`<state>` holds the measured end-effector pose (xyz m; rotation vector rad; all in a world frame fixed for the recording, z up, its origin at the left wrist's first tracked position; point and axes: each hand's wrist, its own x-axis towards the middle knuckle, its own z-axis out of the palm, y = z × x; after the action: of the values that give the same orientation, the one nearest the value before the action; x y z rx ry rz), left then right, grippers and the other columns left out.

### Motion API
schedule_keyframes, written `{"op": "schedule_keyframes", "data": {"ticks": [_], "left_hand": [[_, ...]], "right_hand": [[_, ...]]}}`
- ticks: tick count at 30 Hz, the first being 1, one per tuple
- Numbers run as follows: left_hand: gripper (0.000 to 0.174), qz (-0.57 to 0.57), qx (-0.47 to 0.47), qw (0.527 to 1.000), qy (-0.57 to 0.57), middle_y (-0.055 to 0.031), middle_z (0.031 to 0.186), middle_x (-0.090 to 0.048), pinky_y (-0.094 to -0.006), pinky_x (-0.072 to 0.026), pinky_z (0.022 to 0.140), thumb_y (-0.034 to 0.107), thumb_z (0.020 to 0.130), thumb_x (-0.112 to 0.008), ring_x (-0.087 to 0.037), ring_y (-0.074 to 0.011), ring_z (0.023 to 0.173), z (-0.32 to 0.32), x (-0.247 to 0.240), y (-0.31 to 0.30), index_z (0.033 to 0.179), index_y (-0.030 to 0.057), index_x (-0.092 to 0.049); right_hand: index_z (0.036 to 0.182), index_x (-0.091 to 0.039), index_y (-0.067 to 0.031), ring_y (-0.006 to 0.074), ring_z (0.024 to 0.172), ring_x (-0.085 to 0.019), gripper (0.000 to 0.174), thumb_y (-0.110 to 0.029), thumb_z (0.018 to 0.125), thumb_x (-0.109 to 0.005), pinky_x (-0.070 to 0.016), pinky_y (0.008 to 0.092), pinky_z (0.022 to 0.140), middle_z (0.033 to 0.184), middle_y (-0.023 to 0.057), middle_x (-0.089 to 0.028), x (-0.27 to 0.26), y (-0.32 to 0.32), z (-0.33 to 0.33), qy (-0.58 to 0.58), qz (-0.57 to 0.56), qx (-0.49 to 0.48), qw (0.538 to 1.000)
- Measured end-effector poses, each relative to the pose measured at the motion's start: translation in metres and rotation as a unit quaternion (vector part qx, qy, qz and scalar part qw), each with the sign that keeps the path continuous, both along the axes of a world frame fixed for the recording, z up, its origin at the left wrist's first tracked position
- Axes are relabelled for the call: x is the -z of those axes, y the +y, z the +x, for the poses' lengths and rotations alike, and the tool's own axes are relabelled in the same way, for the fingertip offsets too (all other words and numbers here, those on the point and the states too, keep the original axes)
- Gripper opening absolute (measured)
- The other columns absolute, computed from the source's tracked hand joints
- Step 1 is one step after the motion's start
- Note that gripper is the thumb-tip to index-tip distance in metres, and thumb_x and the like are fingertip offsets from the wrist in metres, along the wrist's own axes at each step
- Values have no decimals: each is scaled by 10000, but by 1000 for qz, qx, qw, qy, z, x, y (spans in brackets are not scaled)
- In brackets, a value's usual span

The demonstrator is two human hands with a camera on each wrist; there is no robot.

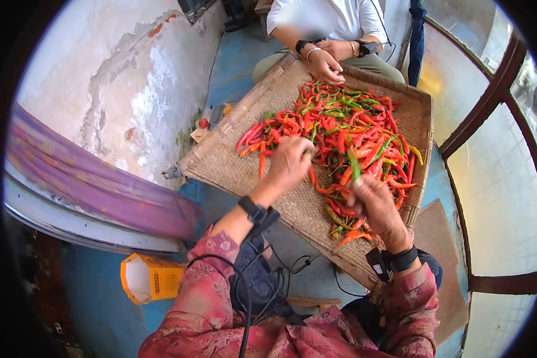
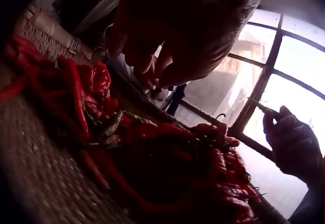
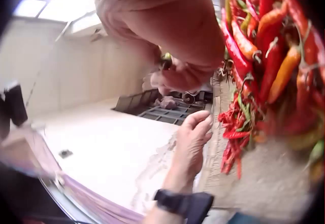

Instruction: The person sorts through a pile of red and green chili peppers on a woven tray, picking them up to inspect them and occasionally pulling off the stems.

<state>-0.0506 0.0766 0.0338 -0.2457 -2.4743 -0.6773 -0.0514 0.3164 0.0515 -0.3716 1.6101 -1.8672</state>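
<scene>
Long red, orange and green chili peppers [image 1: 364,140] lie heaped on a woven tray [image 1: 232,164]. My right hand [image 1: 376,206] grips a green chili pepper [image 1: 354,166] near the tray's right side, its length pointing up and away. Against the window in the left wrist view, the right hand [image 2: 294,145] shows thumb and finger pinching a pepper with a thin curved stem. Above the heap's left part is my left hand [image 1: 286,167], fingers bent and thumb close to them. Something small and dark shows by its fingertips; I cannot tell whether it is held.
Across the tray sits another person [image 1: 334,53], hands at its far edge. A peeling wall [image 1: 113,77] and purple curtain [image 1: 95,173] stand left, framed windows [image 1: 495,197] right. A yellow box [image 1: 161,279] is on the floor; a black cable [image 1: 244,298] crosses my lap.
</scene>
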Motion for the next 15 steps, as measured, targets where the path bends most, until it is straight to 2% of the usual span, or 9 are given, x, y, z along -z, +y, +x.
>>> {"op": "schedule_keyframes", "data": {"ticks": [2, 4, 5, 6, 8, 9, 12, 13, 15], "left_hand": [[192, -57, -54, 997, 7, -140, 941, -553, -414, -420, 840, 110, 725, -664, -511, -325, 946, -32, 2, -23, 869, 54, -551], [259, -103, -78, 991, -19, -147, 993, -540, -406, -415, 873, 186, 728, -698, -494, -335, 979, -64, 13, -40, 902, 54, -558], [428, -116, -92, 985, -91, -157, 1101, -520, -456, -386, 923, 340, 738, -701, -471, -347, 1050, -84, 24, -49, 1033, 61, -568], [428, -116, -86, 986, -81, -157, 1101, -520, -456, -386, 923, 340, 738, -701, -471, -347, 1050, -96, 28, -50, 1033, 61, -568], [628, -195, -142, 958, -156, -157, 1221, -480, -523, -337, 958, 484, 737, -663, -439, -349, 1137, -113, 34, -44, 1210, 99, -514], [710, -197, -151, 938, -244, -193, 1258, -466, -517, -330, 983, 543, 739, -636, -405, -375, 1189, -117, 24, -39, 1283, 122, -461], [692, -217, -157, 883, -386, -174, 1267, -511, -514, -350, 969, 611, 732, -601, -432, -398, 1184, -130, 17, -37, 1292, 232, -454], [616, -248, -155, 886, -360, -177, 1118, -605, -489, -381, 940, 577, 736, -601, -510, -396, 1098, -131, 24, -40, 1244, 245, -497], [564, -240, -134, 894, -354, -170, 1067, -625, -471, -395, 920, 526, 732, -610, -530, -378, 1059, -126, 30, -43, 1198, 221, -528]], "right_hand": [[1061, -548, -52, 72, 619, -536, 301, -326, 951, -493, -436, 201, 541, 792, 39, -625, -7, -3, -4, -102, -239, 119, 958], [1090, -531, -58, 88, 657, -565, 311, -332, 948, -495, -459, 211, 576, 836, 60, -649, 9, -7, -10, -186, -267, 113, 939], [1104, -521, -57, 112, 646, -583, 311, -322, 942, -505, -472, 229, 564, 852, 75, -660, 17, -9, -8, -218, -267, 85, 935], [1103, -525, -53, 125, 614, -585, 293, -293, 936, -520, -480, 240, 538, 825, 73, -657, 32, -12, -7, -251, -239, 42, 937], [1130, -531, -41, 115, 597, -579, 285, -233, 921, -554, -480, 229, 518, 802, 78, -645, 30, -15, 12, -226, -162, 16, 961], [1136, -536, -36, 104, 606, -574, 295, -232, 918, -561, -480, 226, 521, 798, 62, -633, 33, -14, 16, -215, -144, -10, 966], [1124, -554, -30, 76, 605, -537, 311, -268, 924, -554, -465, 204, 546, 783, 21, -609, 33, -10, 21, -154, -78, -38, 984], [1111, -563, -30, 69, 605, -523, 297, -264, 930, -542, -460, 201, 562, 775, 11, -601, 27, -9, 21, -143, -57, -35, 987], [1105, -572, -36, 60, 614, -525, 304, -283, 929, -545, -448, 194, 560, 783, 10, -608, 27, -9, 19, -112, -38, -42, 992]]}}
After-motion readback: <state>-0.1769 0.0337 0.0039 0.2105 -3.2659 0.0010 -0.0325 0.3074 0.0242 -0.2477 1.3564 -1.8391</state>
